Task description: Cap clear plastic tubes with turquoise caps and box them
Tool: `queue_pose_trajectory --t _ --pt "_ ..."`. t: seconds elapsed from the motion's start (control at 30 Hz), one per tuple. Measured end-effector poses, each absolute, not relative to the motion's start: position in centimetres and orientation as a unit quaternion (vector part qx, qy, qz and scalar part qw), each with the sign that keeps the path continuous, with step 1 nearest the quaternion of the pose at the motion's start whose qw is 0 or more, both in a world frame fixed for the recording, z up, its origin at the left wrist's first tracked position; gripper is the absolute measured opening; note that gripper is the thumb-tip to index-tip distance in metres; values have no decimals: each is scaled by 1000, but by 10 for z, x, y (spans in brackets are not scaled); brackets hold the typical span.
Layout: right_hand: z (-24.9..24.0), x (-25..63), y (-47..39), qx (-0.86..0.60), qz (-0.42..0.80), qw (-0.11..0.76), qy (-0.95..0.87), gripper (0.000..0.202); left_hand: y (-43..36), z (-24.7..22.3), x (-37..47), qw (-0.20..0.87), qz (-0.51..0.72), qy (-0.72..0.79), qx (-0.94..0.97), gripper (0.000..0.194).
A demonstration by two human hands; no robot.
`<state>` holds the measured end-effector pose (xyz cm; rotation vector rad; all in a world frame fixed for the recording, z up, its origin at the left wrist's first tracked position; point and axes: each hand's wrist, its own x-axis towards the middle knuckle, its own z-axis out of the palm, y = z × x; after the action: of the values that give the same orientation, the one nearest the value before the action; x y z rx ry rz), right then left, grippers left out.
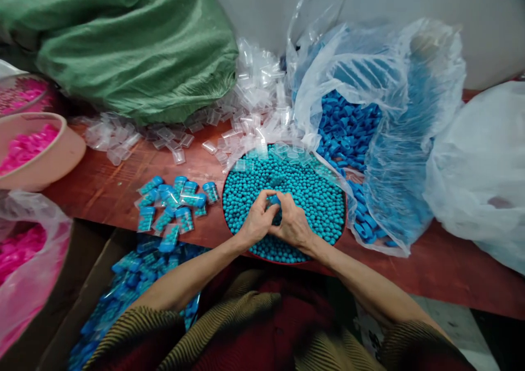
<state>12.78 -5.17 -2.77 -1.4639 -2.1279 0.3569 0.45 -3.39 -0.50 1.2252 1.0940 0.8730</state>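
Observation:
My left hand (258, 219) and my right hand (293, 222) meet above a round red-rimmed tub (224, 209) of teal beads (320, 196). Their fingers are closed around a small blue cap (273, 198). Whatever lies under the cap is mostly hidden by the fingers. Left of the tub lies a loose group of small clear containers (184, 218), filled with teal beads and topped with blue caps. Clear empty containers (262, 125) are heaped behind the tub, some lying over its far edge. To the right, a clear plastic bag (397, 157) spills loose blue caps (348, 127).
A green sack (139, 48) bulges over the back left of the red-brown table (110, 187). Pink pieces fill a pale basin (61, 155) at left. Below the table edge, a cardboard box (88, 283) holds many filled containers. A white bag (484, 168) stands at right.

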Motion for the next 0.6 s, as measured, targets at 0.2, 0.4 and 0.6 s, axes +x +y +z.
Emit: queue_pose_trajectory --t 0.2,0.4,0.6 --pt "-5 139 -43 -516 230 263 -782 87 -23 6 -24 615 341 469 535 36" --pt "-6 175 -36 -520 211 300 -772 32 -17 9 -115 293 343 626 636 35" --pt "0 251 -36 -653 91 364 -658 24 -13 4 -127 22 328 669 667 35"
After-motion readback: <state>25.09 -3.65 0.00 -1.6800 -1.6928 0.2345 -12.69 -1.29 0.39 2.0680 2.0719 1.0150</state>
